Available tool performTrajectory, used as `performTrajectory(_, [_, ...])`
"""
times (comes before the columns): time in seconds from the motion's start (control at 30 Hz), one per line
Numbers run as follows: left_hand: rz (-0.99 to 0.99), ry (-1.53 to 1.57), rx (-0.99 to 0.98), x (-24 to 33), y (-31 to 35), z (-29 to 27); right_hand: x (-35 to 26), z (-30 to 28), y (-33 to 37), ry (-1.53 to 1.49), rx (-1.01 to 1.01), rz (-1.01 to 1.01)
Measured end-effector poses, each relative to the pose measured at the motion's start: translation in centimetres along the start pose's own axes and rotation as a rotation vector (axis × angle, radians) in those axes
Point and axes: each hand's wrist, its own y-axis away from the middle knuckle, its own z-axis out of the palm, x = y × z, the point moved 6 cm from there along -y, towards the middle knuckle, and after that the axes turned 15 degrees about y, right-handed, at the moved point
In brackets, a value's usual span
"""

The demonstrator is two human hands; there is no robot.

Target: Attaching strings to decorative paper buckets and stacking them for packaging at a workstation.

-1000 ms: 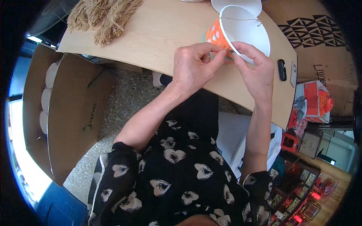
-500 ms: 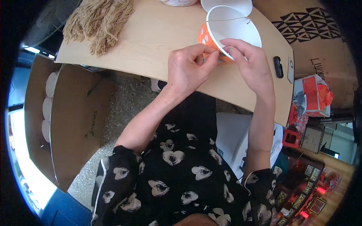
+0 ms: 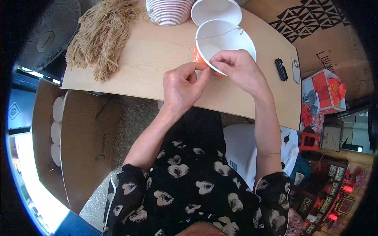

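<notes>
A paper bucket (image 3: 238,41), white inside and orange outside, is tilted on the table with its mouth toward me. Thin beige string (image 3: 216,36) runs across its mouth, knotted through the far right rim. My left hand (image 3: 179,84) is closed at the near left rim, thumb and forefinger pinching a string end against the outer wall. My right hand (image 3: 248,72) reaches over the near rim; its thumb and fingers are pressed together just inside the bucket, close to the left fingertips. Whatever sits between the right fingers is too hidden to name, probably string.
Beige cords (image 3: 102,39) lie heaped at the table's left. Behind stand a stack of paper buckets (image 3: 169,11) and another white bucket (image 3: 216,12). A black pocket tool (image 3: 280,69) lies right. A cardboard box (image 3: 84,145) holding white tubs is left; a fan (image 3: 46,41) stands beyond.
The view has shifted, so the bucket and hands appear lower left and more of the stack shows. Both hands stay at the near rim, the right fingers now drawn closer together inside it.
</notes>
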Motion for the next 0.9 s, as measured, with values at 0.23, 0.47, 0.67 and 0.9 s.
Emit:
performTrajectory(0.23, [0.025, -0.043, -0.044, 1.0, -0.4, -0.3, -0.5, -0.3, 0.1, 0.067, 0.080, -0.054])
performTrajectory(0.47, [0.538, -0.512, 0.036, 5.6, -1.8, -3.2, 0.0, -0.2, 0.0, -0.073, 0.071, 0.028])
performTrajectory(0.67, [0.413, -0.209, -0.106, 9.1, -5.8, -2.3, -1.3, -0.4, 0.3, -0.120, 0.119, 0.005])
performTrajectory(0.9, [-0.191, 0.402, -0.359, 5.5, -11.4, 1.4, -2.4, -0.6, 0.7, -0.099, 0.286, -0.314])
